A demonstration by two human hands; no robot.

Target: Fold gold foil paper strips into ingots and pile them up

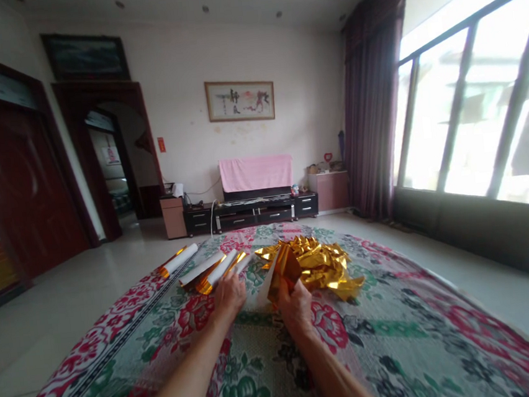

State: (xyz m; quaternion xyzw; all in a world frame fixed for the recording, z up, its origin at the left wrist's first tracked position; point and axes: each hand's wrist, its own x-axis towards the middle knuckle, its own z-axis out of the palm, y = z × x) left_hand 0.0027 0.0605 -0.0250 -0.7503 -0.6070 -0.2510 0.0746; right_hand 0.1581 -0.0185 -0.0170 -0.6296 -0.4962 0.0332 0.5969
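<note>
My right hand (296,304) is closed, thumb and fingers pinching a folded piece of gold foil paper (286,266) with a white back. To its left, my left hand (230,292) is at the near end of several loosely rolled gold foil sheets (218,271), which show white on one side. Its fingers are closed at the rightmost sheet's edge, partly hidden by the hand itself. Just beyond and right of my right hand lies a heap of crumpled gold foil pieces (324,258). Another rolled sheet (179,260) rests farther left.
A floral cloth (382,349) covers the round surface under my hands. Past its far edge stand a black TV cabinet (252,217) and a pink cloth (256,173) draped over a screen. Purple curtains (369,120) and large windows are on the right, a dark red door (12,160) on the left.
</note>
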